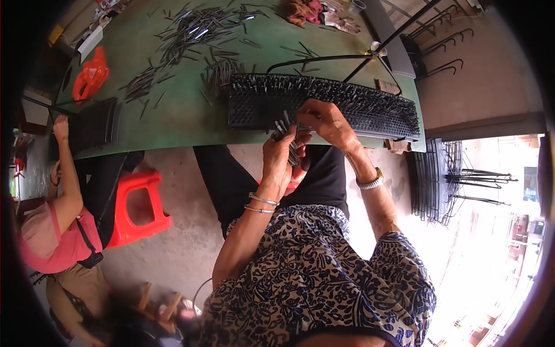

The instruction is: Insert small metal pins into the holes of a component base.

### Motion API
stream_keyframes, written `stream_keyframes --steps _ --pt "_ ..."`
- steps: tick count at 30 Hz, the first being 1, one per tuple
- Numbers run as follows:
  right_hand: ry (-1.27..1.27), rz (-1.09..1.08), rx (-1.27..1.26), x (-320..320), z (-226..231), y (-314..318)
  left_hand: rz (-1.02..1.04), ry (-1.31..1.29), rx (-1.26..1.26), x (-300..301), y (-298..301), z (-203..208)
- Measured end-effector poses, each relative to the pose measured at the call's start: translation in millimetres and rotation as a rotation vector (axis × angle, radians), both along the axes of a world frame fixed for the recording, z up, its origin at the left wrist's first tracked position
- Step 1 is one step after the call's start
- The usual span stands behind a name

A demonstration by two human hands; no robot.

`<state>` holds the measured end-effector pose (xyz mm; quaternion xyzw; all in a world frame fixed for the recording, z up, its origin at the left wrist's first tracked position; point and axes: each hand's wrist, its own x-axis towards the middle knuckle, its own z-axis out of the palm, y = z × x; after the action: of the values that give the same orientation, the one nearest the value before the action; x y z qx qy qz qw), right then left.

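A bundle of thin dark metal sticks (283,128) is wrapped in the fingers of my left hand (276,155), just off the table's near edge. Beside it, my right hand (328,122) is closed in a pinch above the bundle, in front of the black rack; what its fingertips hold is hidden. The long black rack (248,118) lies on the green table, with many small holes along its near side. Rows of sticks stand upright in its far part. Black rods rise from the rack's back to a joint at the upper right.
Loose sticks (199,29) are heaped on the green table (191,124). An orange plastic bag (91,75) lies at left, cloth gloves (341,23) at the back. A co-worker (63,225) reaches to another black rack (95,124). A red stool (139,208) and hooked racks (433,179) flank me.
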<state>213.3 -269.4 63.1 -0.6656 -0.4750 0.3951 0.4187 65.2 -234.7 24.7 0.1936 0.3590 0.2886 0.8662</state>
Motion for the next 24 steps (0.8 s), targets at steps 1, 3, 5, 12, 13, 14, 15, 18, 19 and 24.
stream_keyframes --steps 1,3,5,12,13,14,15,18,19,24 --pt "-0.125 -0.061 0.039 5 -3 1 -0.003 0.000 0.002 0 0 -2" --pt "-0.283 -0.210 0.149 10 -6 8 -0.039 0.075 -0.017 1 1 -7" --pt "-0.512 -0.415 0.335 12 -7 18 -0.053 0.065 -0.008 2 2 -9" --pt "-0.546 -0.427 0.423 18 -46 42 -0.072 -0.011 0.028 2 0 -9" --pt "-0.652 -0.410 0.452 17 -48 42 -0.071 -0.011 0.028 1 1 -8" --pt "-0.652 -0.410 0.451 18 -51 42 -0.073 -0.014 0.028 0 3 -8" --pt "-0.805 -0.402 0.443 13 -46 41 -0.076 -0.018 0.027 0 4 -6" --pt "-0.939 -0.385 0.406 14 -49 39 -0.068 -0.060 -0.016 1 4 1" --pt "-0.991 -0.364 0.399 13 -48 37 -0.067 -0.060 -0.015 1 4 1" --pt "-0.656 -0.248 0.280 8 -21 13 -0.082 -0.056 0.005 -1 2 -4"
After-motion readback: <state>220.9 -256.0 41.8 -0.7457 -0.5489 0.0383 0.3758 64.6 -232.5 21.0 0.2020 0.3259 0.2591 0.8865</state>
